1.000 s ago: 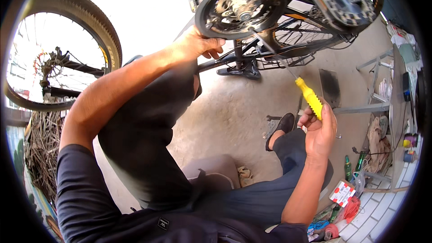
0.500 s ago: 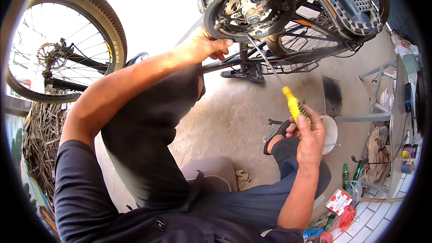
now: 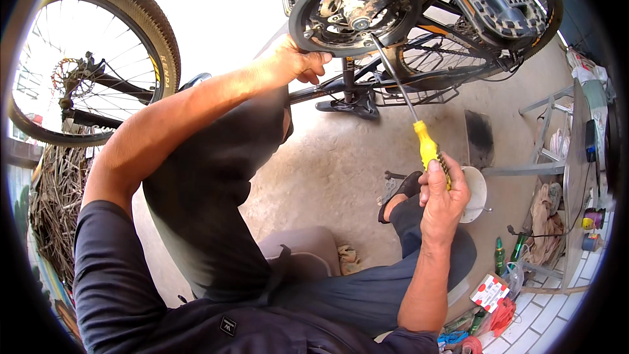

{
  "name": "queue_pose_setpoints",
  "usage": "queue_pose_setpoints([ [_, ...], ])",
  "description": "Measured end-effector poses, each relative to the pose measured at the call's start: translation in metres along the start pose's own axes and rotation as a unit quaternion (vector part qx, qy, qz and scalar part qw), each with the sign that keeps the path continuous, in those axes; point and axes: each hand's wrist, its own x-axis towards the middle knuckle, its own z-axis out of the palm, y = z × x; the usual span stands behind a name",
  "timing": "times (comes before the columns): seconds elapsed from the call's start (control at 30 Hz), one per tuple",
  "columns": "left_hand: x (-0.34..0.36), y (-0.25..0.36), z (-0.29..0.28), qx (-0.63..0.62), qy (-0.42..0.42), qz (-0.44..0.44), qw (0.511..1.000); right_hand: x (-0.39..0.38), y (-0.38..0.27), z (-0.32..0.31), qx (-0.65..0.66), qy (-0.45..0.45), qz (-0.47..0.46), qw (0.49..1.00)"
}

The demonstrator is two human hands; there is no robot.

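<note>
An upturned bicycle stands before me, its saddle (image 3: 354, 109) down at the floor. My left hand (image 3: 296, 64) is closed on the lower left edge of the black chain guard (image 3: 403, 34), thumb pressed along the rim. Inside that ring show the dirty chainrings and crank bolt (image 3: 360, 23). My right hand (image 3: 445, 191) wraps round the yellow handle of a screwdriver (image 3: 427, 141). Its long shaft slants up and left, the tip at the lower inner part of the chainring; whether it sits in a screw I cannot make out. Right of the guard is a large black pedal (image 3: 501, 6).
The front wheel (image 3: 167, 46) rises at the left, above bundled sticks (image 3: 62, 203). Beside my right hand is a white round container (image 3: 478, 195). A wrench (image 3: 395, 175) lies by my foot. At the right are a metal-legged table (image 3: 569, 177), green bottles (image 3: 500, 257) and bags.
The screwdriver tip has gone from the guard's lower rim to farther inside the ring, and its shaft is steeper. My left hand keeps its grip on the rim. The whole view has shifted slightly.
</note>
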Motion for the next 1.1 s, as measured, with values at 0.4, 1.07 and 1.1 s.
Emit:
queue_pose_setpoints([
  [0.4, -0.009, 0.009, 0.02, -0.032, -0.037, -0.104, 0.993, 0.008, 0.012, 0.005, 0.122, -0.01, 0.091, 0.988],
  [1.07, 0.008, 0.032, 0.058, -0.191, -0.01, -0.013, 0.982, 0.0, 0.022, 0.012, 0.207, -0.004, 0.15, 0.967],
  [1.1, 0.009, 0.03, 0.059, -0.197, -0.011, -0.01, 0.98, -0.001, 0.022, 0.012, 0.212, -0.005, 0.153, 0.965],
])
